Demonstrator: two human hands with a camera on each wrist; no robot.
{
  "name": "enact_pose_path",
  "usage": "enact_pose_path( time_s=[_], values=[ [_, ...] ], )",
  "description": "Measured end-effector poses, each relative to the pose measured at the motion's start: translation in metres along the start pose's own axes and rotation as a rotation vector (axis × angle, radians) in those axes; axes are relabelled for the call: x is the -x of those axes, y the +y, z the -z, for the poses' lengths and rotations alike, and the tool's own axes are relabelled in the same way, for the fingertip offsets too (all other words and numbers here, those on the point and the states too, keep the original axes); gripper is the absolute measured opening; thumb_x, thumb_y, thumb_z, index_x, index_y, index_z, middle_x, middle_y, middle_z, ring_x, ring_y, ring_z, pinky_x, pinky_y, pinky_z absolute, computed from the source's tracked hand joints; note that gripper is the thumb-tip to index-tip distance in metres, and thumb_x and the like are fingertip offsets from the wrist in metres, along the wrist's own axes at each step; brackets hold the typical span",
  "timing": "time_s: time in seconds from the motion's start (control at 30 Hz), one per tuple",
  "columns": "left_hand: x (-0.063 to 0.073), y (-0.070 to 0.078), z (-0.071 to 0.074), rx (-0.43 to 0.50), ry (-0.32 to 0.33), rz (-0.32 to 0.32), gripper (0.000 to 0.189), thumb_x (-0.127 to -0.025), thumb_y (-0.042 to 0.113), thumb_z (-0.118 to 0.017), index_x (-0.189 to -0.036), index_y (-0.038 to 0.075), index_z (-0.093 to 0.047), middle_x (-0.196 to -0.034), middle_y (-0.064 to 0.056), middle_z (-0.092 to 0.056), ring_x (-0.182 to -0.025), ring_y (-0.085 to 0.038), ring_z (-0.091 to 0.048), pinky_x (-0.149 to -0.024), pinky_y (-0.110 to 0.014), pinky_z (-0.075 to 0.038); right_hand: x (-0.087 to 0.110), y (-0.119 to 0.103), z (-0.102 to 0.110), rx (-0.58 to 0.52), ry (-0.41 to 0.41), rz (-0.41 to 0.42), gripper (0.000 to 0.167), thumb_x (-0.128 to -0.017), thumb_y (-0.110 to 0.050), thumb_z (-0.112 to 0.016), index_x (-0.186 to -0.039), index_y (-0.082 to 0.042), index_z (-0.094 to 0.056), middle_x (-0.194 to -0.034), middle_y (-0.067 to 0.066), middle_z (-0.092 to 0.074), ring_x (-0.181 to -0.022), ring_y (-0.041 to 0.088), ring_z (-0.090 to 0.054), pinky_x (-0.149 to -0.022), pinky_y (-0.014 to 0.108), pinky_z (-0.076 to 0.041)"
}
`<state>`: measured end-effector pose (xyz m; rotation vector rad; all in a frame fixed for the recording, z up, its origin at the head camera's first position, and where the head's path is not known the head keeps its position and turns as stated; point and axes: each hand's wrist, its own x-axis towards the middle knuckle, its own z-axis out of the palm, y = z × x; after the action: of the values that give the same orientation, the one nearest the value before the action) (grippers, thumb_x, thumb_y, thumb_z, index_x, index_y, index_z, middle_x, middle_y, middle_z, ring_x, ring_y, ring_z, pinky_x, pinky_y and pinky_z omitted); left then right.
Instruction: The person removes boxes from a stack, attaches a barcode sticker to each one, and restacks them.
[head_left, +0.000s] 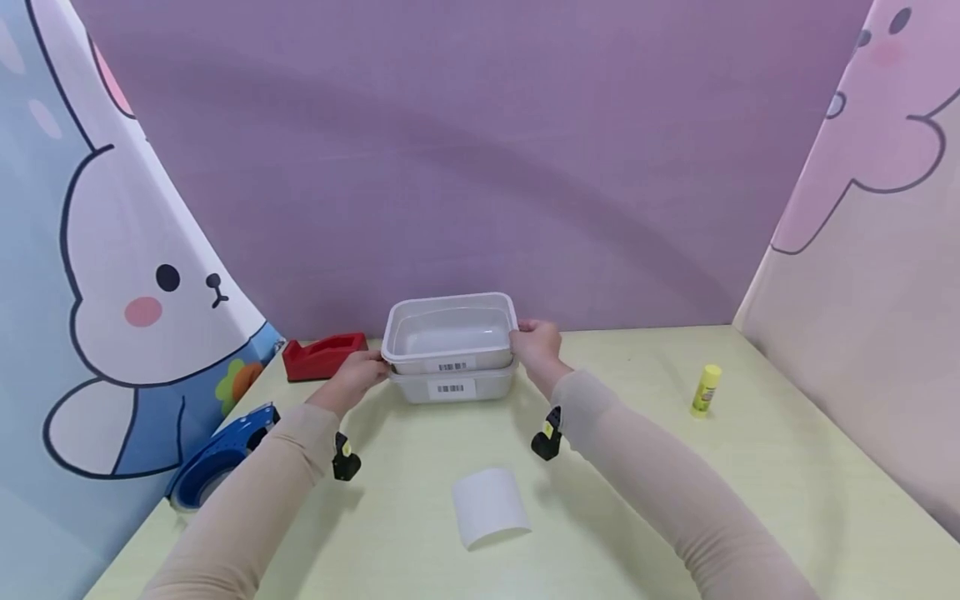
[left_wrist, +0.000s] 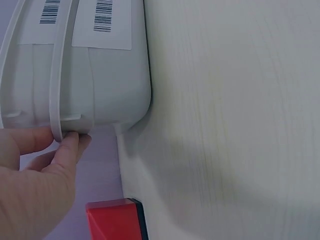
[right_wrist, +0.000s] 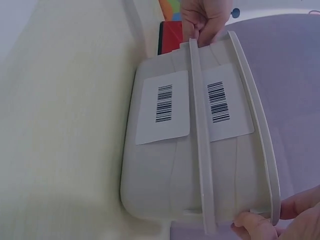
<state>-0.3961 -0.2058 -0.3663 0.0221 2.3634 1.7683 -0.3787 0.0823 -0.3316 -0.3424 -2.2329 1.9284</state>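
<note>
Two light grey plastic bins are stacked at the back of the table, the upper bin [head_left: 450, 329] nested into the lower bin [head_left: 480, 388]. Each carries a white barcode label on its front. At the left end, my left hand [head_left: 354, 379] pinches the rim of the lower bin [left_wrist: 110, 85], thumb above it and fingers beneath. My right hand [head_left: 538, 350] grips the right end of the upper bin [right_wrist: 225, 165], its fingers under the top rim and its thumb over it. The upper bin's inside shows no contents.
A red tape dispenser [head_left: 324, 357] stands just left of the left hand. Near the left edge, a blue tape dispenser [head_left: 217, 458] is partly behind the left sleeve. One curled white paper [head_left: 491, 504] lies in front. A yellow glue stick [head_left: 705, 392] stands at right. Purple cloth [head_left: 480, 167] borders the back.
</note>
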Motion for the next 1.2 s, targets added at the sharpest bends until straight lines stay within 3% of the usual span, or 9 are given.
enact_pose_path(
  time_s=[0.57,0.87,1.2],
  values=[
    [-0.003,-0.011,-0.001,0.050,-0.014,-0.005,0.055,-0.096,-0.008,-0.035,-0.149,-0.008,-0.021,-0.156,-0.026,-0.023,-0.144,-0.038,-0.026,-0.116,-0.046,-0.028,0.005,0.022,-0.002,0.142,-0.008,-0.006,0.037,-0.090,-0.007,-0.058,-0.126,0.000,-0.061,-0.124,0.018,-0.064,-0.116,0.029,-0.060,-0.098,0.038,-0.052],
    [0.000,-0.009,-0.001,0.063,-0.021,-0.020,0.054,-0.097,-0.008,-0.035,-0.149,-0.008,-0.020,-0.157,-0.025,-0.022,-0.144,-0.037,-0.025,-0.117,-0.046,-0.027,0.002,0.025,-0.005,0.176,0.002,0.005,0.039,-0.087,-0.004,-0.059,-0.125,0.001,-0.062,-0.126,0.019,-0.063,-0.117,0.029,-0.060,-0.098,0.037,-0.052],
    [-0.001,-0.008,0.003,0.112,-0.033,-0.033,0.053,-0.099,-0.008,-0.034,-0.149,-0.007,-0.019,-0.158,-0.024,-0.020,-0.145,-0.035,-0.023,-0.117,-0.044,-0.027,0.001,0.021,0.000,0.196,-0.060,0.047,0.038,-0.087,-0.005,-0.060,-0.124,0.000,-0.063,-0.127,0.017,-0.063,-0.120,0.029,-0.059,-0.100,0.038,-0.051]
  ],
)
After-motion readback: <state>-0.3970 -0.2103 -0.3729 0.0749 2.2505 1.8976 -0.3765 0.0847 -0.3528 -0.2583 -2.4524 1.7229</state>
